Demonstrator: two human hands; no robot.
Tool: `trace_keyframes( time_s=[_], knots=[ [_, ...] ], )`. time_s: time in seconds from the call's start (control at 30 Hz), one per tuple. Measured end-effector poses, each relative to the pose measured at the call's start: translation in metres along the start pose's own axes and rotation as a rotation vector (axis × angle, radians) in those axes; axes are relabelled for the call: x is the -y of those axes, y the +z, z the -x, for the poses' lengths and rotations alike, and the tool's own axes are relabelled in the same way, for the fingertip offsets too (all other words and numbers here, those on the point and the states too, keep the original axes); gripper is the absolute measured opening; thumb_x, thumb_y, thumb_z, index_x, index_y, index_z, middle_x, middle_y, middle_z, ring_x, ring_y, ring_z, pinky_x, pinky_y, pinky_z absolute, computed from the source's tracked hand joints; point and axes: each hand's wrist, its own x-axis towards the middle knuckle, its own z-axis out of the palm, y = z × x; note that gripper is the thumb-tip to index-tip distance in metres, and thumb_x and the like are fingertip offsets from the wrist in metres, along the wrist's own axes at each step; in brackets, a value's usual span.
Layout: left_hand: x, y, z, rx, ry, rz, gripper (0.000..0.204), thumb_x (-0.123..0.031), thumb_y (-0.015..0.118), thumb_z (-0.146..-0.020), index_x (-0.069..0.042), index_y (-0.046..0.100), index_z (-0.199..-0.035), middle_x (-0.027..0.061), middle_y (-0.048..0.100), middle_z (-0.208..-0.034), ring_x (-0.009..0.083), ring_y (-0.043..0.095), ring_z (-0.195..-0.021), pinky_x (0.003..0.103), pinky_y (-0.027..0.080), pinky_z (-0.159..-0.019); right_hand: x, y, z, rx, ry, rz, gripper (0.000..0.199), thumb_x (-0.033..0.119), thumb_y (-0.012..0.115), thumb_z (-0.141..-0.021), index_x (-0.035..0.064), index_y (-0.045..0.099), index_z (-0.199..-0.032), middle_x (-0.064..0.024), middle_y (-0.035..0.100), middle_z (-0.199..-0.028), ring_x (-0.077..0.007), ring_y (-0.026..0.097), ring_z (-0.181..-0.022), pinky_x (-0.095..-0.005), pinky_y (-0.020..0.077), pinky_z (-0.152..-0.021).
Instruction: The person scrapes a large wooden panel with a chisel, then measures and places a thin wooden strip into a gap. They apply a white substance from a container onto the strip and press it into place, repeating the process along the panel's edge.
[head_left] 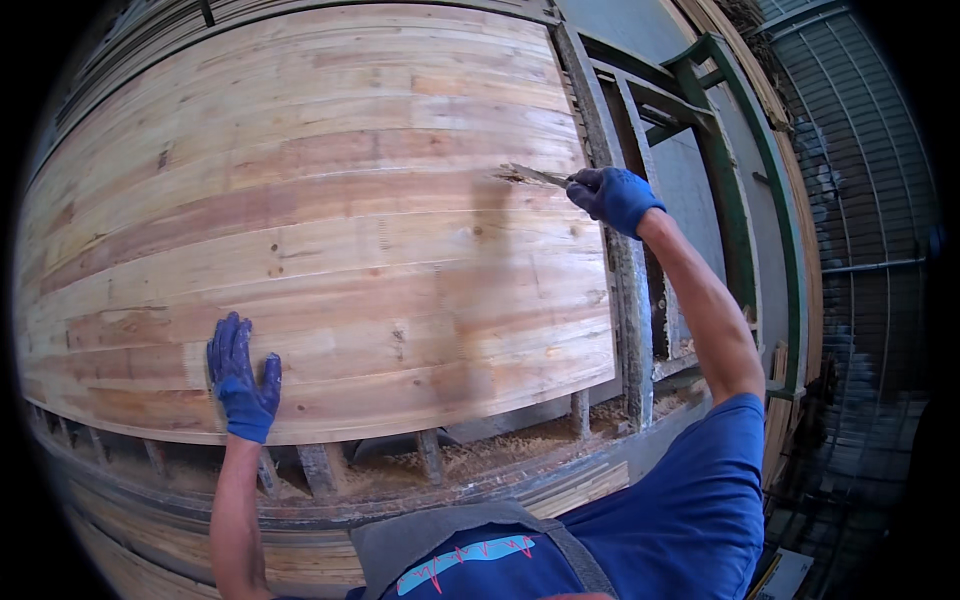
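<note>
A large wooden panel (330,240), made of many glued strips with finger joints and dark knots, lies in front of me. My right hand (615,198), in a blue glove, is closed round a narrow-bladed knife (543,177) near the panel's right edge. The blade points left, its tip at a rough brown damaged spot (512,172) in the wood; whether it touches cannot be told. On the near left part of the panel my left hand (243,380), gloved in blue too, rests flat with its fingers stretched out.
Metal bars (430,455) of a frame support the panel, with sawdust (500,452) between them along the near side. To the right stands a green metal frame (735,200), beyond it a wire mesh (850,150). Wooden boards (300,560) are stacked below the near edge.
</note>
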Motion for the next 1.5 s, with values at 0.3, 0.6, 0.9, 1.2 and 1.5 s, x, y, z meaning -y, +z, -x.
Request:
trace_keyframes(
  time_s=[0.3,0.6,0.9,1.2,1.5],
  knots=[
    [-0.005,0.0,-0.001,0.041,-0.038,0.013,0.059,-0.022,0.065,-0.086,-0.003,0.049,-0.139,0.0199,0.046,-0.148,0.039,0.038,-0.139,0.051,0.023,-0.117,0.003,0.026,-0.015,-0.026,-0.135,0.353,0.032,0.037,0.052,-0.097,0.0164,0.069,-0.116,-0.0102,0.073,-0.091,-0.0324,0.071,-0.081,-0.044,0.0544,-0.073],
    [-0.003,-0.002,-0.006,0.034,-0.023,-0.018,0.058,-0.021,0.064,-0.087,-0.003,0.049,-0.14,0.0193,0.044,-0.149,0.0385,0.038,-0.14,0.051,0.023,-0.118,0.009,0.016,0.007,-0.123,-0.142,0.197,0.031,0.039,0.055,-0.096,0.0161,0.07,-0.112,-0.0166,0.072,-0.09,-0.0362,0.07,-0.083,-0.0443,0.0554,-0.074],
    [-0.005,-0.001,-0.006,0.058,-0.022,-0.006,0.058,-0.021,0.063,-0.088,-0.002,0.047,-0.141,0.0197,0.044,-0.149,0.0385,0.037,-0.14,0.051,0.023,-0.117,-0.007,0.027,-0.007,-0.171,-0.31,0.419,0.023,0.032,0.054,-0.096,0.014,0.068,-0.101,-0.0117,0.071,-0.083,-0.0342,0.069,-0.074,-0.0458,0.0542,-0.066],
    [-0.007,0.0,-0.004,0.043,-0.007,-0.039,0.058,-0.019,0.064,-0.087,-0.002,0.047,-0.141,0.0192,0.044,-0.149,0.0383,0.037,-0.14,0.05,0.024,-0.117,-0.007,0.052,-0.006,-0.047,-0.064,0.202,0.034,0.034,0.049,-0.095,0.0075,0.068,-0.104,-0.0165,0.072,-0.093,-0.0401,0.068,-0.085,-0.0484,0.0537,-0.078],
    [-0.003,0.002,0.0,-0.054,0.044,-0.004,0.055,-0.015,0.065,-0.087,-0.002,0.05,-0.138,0.0203,0.049,-0.144,0.0378,0.042,-0.137,0.048,0.029,-0.115,-0.013,0.024,-0.036,0.209,0.11,-0.289,0.035,0.04,0.063,-0.091,0.0111,0.076,-0.106,-0.0073,0.07,-0.075,-0.017,0.063,-0.067,-0.0343,0.0511,-0.063]
  ],
)
